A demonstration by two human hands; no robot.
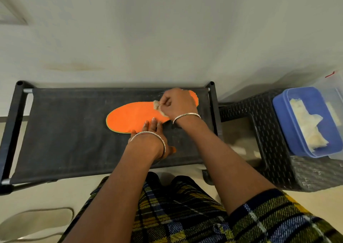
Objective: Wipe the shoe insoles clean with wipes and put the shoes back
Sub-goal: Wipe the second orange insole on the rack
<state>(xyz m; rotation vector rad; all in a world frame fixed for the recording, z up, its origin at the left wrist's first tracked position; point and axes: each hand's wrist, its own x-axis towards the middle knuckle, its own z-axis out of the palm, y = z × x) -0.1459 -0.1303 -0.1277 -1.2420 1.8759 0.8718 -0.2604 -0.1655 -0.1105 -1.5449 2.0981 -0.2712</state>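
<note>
An orange insole (130, 115) lies flat on the black fabric top of a low rack (70, 131), pointing left to right. My left hand (151, 131) presses its fingers flat on the insole's near edge, holding it down. My right hand (178, 102) is closed on a crumpled, dirty-white wipe (158, 107) and rests on the insole's right part, covering it there. Only a small orange tip shows beyond the right hand. No shoe can be made out.
To the right stands a dark woven-pattern stool (263, 131) carrying a blue plastic box (289, 124) with pale wipes (311, 126) inside and a clear lid behind it. A wall rises right behind the rack. A pale mat (37, 222) lies on the floor at lower left.
</note>
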